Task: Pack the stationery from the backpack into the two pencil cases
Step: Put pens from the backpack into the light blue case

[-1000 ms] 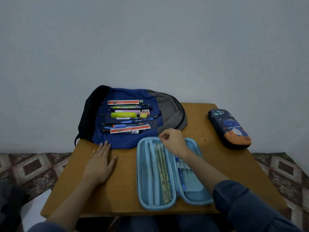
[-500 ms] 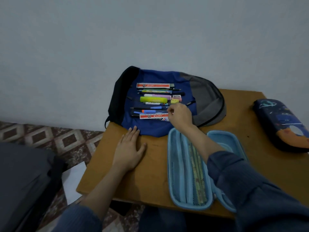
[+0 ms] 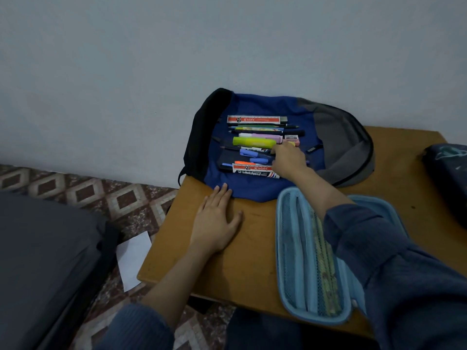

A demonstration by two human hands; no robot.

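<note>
Your L hand (image 3: 217, 223) flat on table (image 3: 252, 263), fingers straight, prob. bracing. R hand (image 3: 288, 160) curls over pens (image 3: 250, 153) on backpack (image 3: 341, 137); grip hidden, can't tell. Blue case (image 3: 281, 248) open alongside to receive.

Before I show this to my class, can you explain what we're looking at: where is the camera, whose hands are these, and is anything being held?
There is no machine here. A person wears one camera on the head, so the single picture looks forward and down at their own two hands. The left hand lies flat on the wooden table. The right hand reaches among pens and markers laid out on a blue backpack, with its fingertips by a yellow highlighter. I cannot tell whether it grips anything. Nearer the person, an open light blue pencil case holds some pencils. A second, dark pencil case sits at the table's right edge.
</note>
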